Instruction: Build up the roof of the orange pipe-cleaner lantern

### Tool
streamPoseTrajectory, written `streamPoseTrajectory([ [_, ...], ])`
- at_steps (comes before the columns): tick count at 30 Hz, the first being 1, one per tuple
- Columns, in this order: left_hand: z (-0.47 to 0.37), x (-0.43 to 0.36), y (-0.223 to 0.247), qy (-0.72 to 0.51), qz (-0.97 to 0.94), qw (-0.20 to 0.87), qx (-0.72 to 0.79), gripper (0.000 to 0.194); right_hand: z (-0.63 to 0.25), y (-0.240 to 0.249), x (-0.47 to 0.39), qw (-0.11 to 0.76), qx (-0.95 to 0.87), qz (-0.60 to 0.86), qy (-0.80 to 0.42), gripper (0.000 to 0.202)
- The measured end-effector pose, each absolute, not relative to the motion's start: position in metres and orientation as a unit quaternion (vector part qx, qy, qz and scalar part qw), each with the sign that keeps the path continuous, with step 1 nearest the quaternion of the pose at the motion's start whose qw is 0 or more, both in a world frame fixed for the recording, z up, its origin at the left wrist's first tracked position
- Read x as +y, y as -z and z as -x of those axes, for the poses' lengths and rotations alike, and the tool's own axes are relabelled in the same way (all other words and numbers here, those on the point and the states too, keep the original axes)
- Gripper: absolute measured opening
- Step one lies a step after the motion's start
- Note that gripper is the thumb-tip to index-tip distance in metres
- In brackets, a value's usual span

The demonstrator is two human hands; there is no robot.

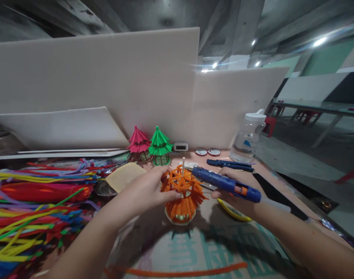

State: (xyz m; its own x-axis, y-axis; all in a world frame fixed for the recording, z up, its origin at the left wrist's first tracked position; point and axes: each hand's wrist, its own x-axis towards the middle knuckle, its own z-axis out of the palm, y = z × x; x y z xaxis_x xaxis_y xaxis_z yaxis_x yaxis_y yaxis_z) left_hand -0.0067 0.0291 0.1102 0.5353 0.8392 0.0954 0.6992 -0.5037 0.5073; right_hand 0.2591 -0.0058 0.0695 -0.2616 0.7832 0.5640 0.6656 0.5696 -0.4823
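An orange pipe-cleaner pavilion (181, 205) with layered fringe and an open orange frame on top stands near the middle of the work surface. A thin pale stick rises from its centre. My left hand (156, 186) grips its left side between thumb and fingers. My right hand (231, 193) is closed round a blue glue gun (214, 180), whose metal tip points left at the frame's top, beside the stick. A clear glue stick juts from the gun's rear. One orange strip (183, 271) lies at the front edge.
Colourful pipe cleaners (40, 217) are heaped at left. Pink (138, 141) and green (159, 143) pavilions stand behind, near a small display (181, 147) and two round tins. At right are a water jug (246, 137), a dark blue tool (231, 165) and a yellow curved item (233, 212).
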Motion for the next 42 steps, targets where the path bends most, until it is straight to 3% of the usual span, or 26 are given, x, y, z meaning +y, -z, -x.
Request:
streamPoseTrajectory([
  [30, 0.008, 0.031, -0.109, -0.151, -0.854, 0.199, 0.457, 0.044, -0.262, -0.061, -0.001, 0.404, -0.788, 0.459, -0.077, 0.039],
  [37, 0.011, 0.031, -0.107, -0.143, -0.85, 0.187, 0.471, 0.041, -0.257, -0.072, -0.006, 0.389, -0.772, 0.492, -0.103, 0.037],
  [42, 0.012, 0.033, -0.109, -0.134, -0.847, 0.177, 0.482, 0.038, -0.26, -0.076, -0.005, 0.418, -0.762, 0.454, -0.196, 0.039],
])
